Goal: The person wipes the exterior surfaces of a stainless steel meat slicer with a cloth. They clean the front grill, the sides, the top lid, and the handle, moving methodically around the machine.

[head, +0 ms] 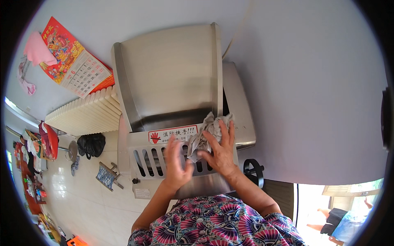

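Before me stands a stainless-steel machine, apparently a dough sheeter, with a broad sloping tray (pixel 172 70) above a slotted guard (pixel 155 163). My right hand (pixel 220 147) presses a crumpled grey cloth (pixel 212 132) against the machine's front, at the right end of the ledge below the tray. The cloth hides the right end of a warning sticker (pixel 160 135) bearing a red hand and writing. To the left, my left hand (pixel 178 166) is blurred, its fingers apart with nothing in them. It hovers in front of the guard slots; whether it touches them I cannot tell.
A black handwheel (pixel 254 173) projects at the machine's right side, near the wall. At left are a white radiator (pixel 86 112), a wall calendar (pixel 77 64), a black plastic bag (pixel 90 144) and a small folding stool (pixel 108 175). Another person (pixel 341 221) is beyond the doorway at right.
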{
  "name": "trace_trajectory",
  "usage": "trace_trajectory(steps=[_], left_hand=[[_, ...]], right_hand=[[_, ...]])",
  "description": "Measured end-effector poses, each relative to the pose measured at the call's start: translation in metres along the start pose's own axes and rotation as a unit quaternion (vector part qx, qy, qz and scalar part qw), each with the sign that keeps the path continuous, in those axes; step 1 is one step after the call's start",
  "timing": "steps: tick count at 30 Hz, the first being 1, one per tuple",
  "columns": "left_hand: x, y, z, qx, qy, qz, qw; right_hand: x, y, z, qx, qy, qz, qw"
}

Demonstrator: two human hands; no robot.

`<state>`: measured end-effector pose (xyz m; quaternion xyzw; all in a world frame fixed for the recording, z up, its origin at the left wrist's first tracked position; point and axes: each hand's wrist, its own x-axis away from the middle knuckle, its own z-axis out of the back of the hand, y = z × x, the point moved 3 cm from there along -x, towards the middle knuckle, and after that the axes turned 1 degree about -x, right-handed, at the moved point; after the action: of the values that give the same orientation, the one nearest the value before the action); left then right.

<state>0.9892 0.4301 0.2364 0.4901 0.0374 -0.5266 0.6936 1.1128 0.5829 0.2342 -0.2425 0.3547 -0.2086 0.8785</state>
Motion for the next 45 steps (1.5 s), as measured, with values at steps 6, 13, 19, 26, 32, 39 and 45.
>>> trace_trajectory(steps=[6, 13, 19, 26, 32, 39, 45], left_hand=[[0.067, -0.028, 0.029, -0.085, 0.092, 0.093, 0.988], [0.106, -0.029, 0.021, -0.101, 0.056, 0.082, 0.990], [0.115, -0.028, 0.020, -0.115, 0.052, 0.066, 0.990], [0.109, -0.025, 0.016, -0.168, 0.040, 0.053, 0.984], [0.110, -0.029, 0.017, -0.190, 0.024, 0.056, 0.980], [0.114, -0.028, 0.016, -0.188, 0.038, 0.057, 0.980], [0.110, -0.028, 0.013, -0.185, 0.033, 0.062, 0.980]], right_hand=[[-0.051, 0.078, -0.001, -0.095, 0.054, -0.115, 0.987], [0.030, 0.100, 0.016, -0.100, -0.079, -0.184, 0.975], [0.055, 0.063, 0.057, 0.062, -0.298, -0.047, 0.951], [-0.006, 0.113, 0.017, 0.060, -0.196, -0.002, 0.979], [-0.006, 0.130, 0.020, 0.130, -0.183, -0.006, 0.975], [0.045, 0.125, 0.050, 0.238, -0.201, -0.146, 0.939], [-0.035, 0.174, 0.011, 0.231, -0.079, -0.140, 0.960]])
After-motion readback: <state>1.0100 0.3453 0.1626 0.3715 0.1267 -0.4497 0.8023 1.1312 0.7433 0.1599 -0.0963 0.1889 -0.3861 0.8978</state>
